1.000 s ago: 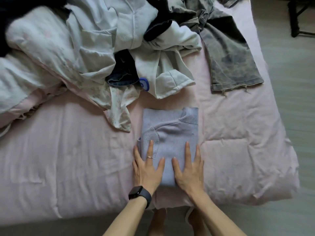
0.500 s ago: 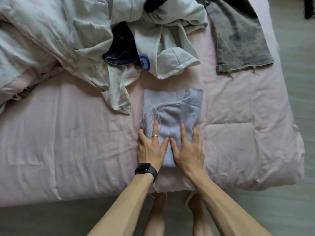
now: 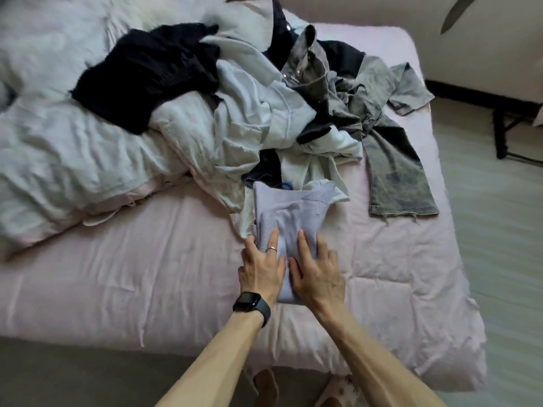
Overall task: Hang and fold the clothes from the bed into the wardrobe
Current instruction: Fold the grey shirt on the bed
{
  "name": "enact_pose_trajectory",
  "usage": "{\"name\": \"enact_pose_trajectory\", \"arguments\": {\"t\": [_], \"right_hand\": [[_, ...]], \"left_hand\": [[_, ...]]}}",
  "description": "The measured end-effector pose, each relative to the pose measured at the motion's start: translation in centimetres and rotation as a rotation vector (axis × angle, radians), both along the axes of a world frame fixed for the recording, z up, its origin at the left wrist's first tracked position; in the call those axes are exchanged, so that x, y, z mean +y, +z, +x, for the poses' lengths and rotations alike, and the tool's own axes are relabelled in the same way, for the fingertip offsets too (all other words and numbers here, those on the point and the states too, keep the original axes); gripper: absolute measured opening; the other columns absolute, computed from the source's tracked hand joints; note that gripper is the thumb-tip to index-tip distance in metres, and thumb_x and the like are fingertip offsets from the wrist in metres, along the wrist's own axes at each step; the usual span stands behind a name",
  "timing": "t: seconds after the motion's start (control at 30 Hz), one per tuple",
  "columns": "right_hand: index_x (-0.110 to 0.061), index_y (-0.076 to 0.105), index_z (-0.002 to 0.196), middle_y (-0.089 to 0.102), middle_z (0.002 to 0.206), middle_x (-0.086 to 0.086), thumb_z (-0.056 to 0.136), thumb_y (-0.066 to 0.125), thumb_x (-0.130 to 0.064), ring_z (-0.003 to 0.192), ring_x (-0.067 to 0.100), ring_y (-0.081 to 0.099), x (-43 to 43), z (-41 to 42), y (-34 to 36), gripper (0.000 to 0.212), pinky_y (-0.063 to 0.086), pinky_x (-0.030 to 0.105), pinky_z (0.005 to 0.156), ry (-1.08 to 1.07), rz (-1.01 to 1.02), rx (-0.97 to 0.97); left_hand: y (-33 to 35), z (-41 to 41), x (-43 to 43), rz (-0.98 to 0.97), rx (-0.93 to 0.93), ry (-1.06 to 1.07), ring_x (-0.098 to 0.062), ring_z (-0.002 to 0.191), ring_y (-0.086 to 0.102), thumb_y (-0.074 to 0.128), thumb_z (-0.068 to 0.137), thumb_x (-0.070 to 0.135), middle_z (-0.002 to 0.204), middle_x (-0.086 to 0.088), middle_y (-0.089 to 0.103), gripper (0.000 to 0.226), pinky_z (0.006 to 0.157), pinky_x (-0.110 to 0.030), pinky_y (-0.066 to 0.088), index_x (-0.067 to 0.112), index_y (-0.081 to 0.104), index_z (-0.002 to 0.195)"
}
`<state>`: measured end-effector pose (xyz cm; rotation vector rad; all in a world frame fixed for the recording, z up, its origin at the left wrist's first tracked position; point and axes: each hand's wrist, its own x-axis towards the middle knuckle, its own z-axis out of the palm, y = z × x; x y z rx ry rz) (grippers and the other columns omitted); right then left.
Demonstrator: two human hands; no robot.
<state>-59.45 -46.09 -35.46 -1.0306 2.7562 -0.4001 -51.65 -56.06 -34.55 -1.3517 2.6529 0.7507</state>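
A folded lavender knit sweater (image 3: 293, 218) lies near the front edge of the pink bed (image 3: 147, 274). Its far end overlaps the white clothes behind it. My left hand (image 3: 260, 268), with a ring and a black watch, holds the sweater's left side, fingers on top and thumb at the edge. My right hand (image 3: 316, 271) holds the right side, forefinger laid on top and the other fingers round the edge. Behind is a heap of clothes: pale grey-white garments (image 3: 258, 113), a black garment (image 3: 147, 71) and washed grey jeans (image 3: 393, 165).
A crumpled white duvet (image 3: 58, 148) covers the bed's left half. Grey floor (image 3: 493, 230) runs along the right side, with a black furniture leg (image 3: 501, 133) at the far right. My bare feet (image 3: 267, 386) stand at the bed's front edge.
My hands have closed in on the sweater's sides, and its far end has moved up over the white clothes. The view has tilted up, showing more of the heap.
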Motion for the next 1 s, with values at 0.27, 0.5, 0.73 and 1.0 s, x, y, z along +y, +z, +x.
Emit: {"name": "enact_pose_trajectory", "arguments": {"t": [0.27,0.5,0.73,1.0], "right_hand": [[-0.023,0.057,0.140,0.053,0.135,0.012,0.091,0.066,-0.046,0.081,0.032,0.057,-10.7,1.4,16.5,0.055,0.050,0.038,0.049,0.288,-0.291,0.202],[-0.020,0.060,0.138,0.056,0.135,0.016,0.091,0.068,-0.041,0.083,0.037,0.057,-18.5,7.7,30.9,0.052,0.053,0.043,0.057,0.669,-0.647,0.185],[-0.016,0.058,0.141,0.053,0.136,0.023,0.092,0.069,-0.033,0.098,0.042,0.056,-18.2,20.2,41.9,0.052,0.049,0.045,0.080,1.135,-0.983,0.093],[-0.033,0.047,0.148,0.045,0.143,0.007,0.091,0.066,-0.048,0.099,0.035,0.054,-7.4,37.8,50.9,0.062,0.052,0.041,0.053,1.493,-1.095,-0.154]], "left_hand": [[16.6,4.7,-7.8,-0.236,0.302,0.285,-0.037,0.117,0.048,0.064,0.093,0.037,0.131,-0.012,0.031,0.066,0.082,-0.050,0.054,0.036,0.035,0.153],[31.5,13.4,-10.5,-0.628,0.440,0.560,-0.045,0.111,0.052,0.074,0.086,0.022,0.126,-0.022,0.039,0.069,0.092,-0.048,0.052,0.024,0.045,0.149],[42.2,25.6,-3.4,-1.006,0.282,0.937,-0.042,0.101,0.056,0.076,0.084,0.031,0.122,-0.021,0.044,0.070,0.081,-0.046,0.055,0.027,0.048,0.148],[51.2,39.0,12.7,-1.287,0.022,1.330,-0.040,0.103,0.055,0.072,0.088,0.033,0.128,-0.019,0.041,0.066,0.071,-0.048,0.057,0.028,0.046,0.149]]}}
